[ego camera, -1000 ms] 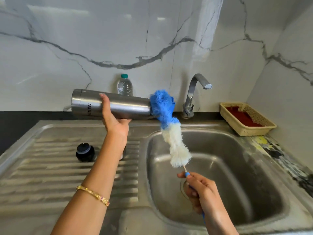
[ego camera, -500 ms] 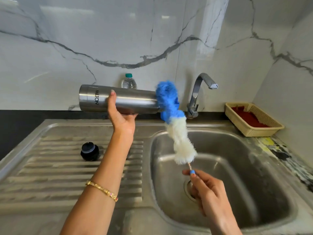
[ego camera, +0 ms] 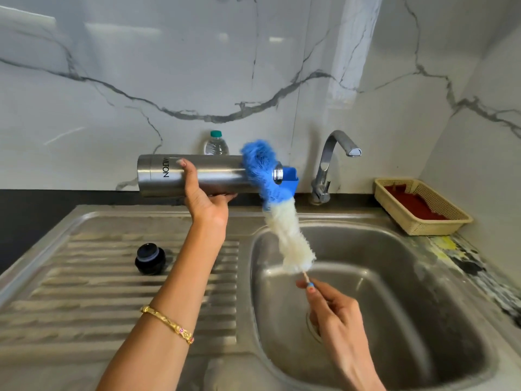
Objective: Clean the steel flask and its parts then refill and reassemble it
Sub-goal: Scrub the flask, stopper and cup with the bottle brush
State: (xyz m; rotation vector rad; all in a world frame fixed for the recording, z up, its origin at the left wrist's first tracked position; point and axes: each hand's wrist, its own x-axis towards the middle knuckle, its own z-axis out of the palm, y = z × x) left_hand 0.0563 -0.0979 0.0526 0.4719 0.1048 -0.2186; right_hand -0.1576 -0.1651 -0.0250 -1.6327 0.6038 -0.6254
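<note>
Flask [ego camera: 214, 176], marked "MILTON" upside down, lies sideways above the drainboard [ego camera: 84, 277], gripped by the left hand [ego camera: 207, 206]. Right hand [ego camera: 335, 311] pinches the brush [ego camera: 282, 221] handle; blue bristles cover the flask's mouth.

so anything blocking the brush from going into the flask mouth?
Nothing separate. The flask is held level by the left hand, its mouth open and visible. The brush's blue tip lies across the neck outside; the right hand grips its handle.
</note>
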